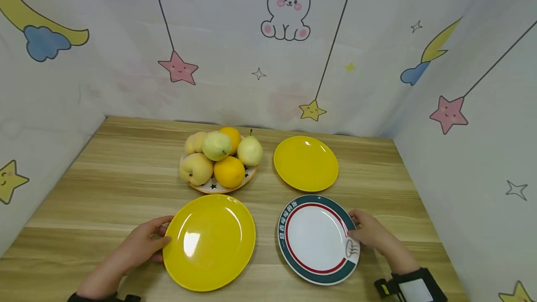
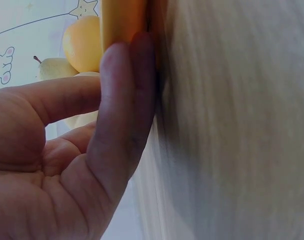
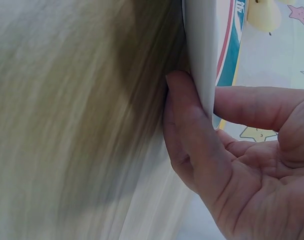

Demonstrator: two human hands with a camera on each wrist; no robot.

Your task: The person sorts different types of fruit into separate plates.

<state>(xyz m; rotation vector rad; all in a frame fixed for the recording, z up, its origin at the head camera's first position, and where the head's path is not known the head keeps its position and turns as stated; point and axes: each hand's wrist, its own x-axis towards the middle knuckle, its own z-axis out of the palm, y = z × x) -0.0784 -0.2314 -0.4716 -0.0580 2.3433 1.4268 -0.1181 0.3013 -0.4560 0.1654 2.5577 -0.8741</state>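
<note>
We see left hand (image 1: 144, 242) pinching left rim of large yellow plate (image 1: 216, 246), thumb on top, fingers beneath. Right hand (image 1: 371, 232) pinches right rim of white plate (image 1: 314, 236) with green border, thumb above, fingers below. Held plates sit side by side, apart, at wooden table (image 1: 92, 190); we cannot tell if either is lifted. Beyond large yellow plate, patterned plate (image 1: 207, 187) bears piled fruit (image 1: 229, 172); beyond white plate, smaller yellow plate (image 1: 306, 163).

R hand (image 3: 237, 170) — pinch grip on edge of wht plate (image 3: 201, 50)
</note>
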